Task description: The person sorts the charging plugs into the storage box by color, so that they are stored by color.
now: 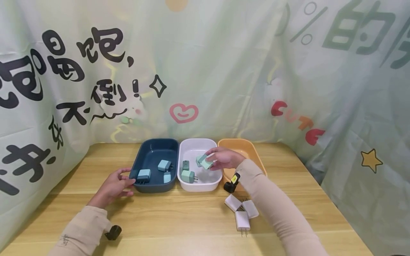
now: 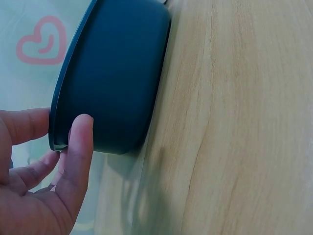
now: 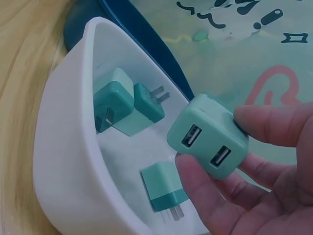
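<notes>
My right hand (image 1: 225,158) pinches a mint-green USB charger (image 3: 208,134) between thumb and fingers, over the white tray (image 1: 200,187). Its two USB ports face the right wrist camera. Inside that tray lie more green chargers (image 1: 187,176), some with metal prongs showing. At the near left corner of the dark blue tray (image 2: 112,73), my left hand (image 1: 115,185) grips the rim, its thumb against the outer wall. Light blue chargers (image 1: 164,165) lie spread in the blue tray.
An orange tray (image 1: 256,153) stands to the right of the white one, partly hidden by my right hand and forearm. Three white chargers (image 1: 242,220) lie close together on the wooden table (image 1: 166,227), near my right forearm. A printed curtain (image 1: 211,71) hangs behind the trays.
</notes>
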Action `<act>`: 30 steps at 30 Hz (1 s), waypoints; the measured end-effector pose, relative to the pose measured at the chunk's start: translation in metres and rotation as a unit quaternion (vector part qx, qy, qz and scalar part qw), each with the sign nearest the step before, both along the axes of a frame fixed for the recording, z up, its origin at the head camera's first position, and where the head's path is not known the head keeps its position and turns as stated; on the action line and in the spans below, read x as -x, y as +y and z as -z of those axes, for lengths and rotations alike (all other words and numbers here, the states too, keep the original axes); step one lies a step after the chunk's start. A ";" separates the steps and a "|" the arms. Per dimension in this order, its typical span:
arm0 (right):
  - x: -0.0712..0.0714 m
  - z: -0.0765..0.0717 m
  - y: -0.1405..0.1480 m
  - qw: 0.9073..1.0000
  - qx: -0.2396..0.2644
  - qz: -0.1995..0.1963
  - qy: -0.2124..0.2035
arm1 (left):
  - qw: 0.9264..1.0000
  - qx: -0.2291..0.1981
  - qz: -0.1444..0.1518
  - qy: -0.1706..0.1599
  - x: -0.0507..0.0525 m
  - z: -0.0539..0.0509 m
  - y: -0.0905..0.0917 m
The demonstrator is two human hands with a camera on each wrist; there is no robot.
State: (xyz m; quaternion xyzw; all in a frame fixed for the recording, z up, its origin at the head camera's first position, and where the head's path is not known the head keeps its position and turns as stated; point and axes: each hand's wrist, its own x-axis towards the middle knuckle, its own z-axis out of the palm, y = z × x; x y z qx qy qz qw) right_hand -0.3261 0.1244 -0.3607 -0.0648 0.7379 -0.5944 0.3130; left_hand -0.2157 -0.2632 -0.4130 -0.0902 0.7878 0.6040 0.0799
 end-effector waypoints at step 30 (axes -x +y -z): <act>-0.004 -0.001 0.011 0.999 0.009 0.017 0.031 | 1.000 0.003 0.009 0.001 0.000 0.001 -0.002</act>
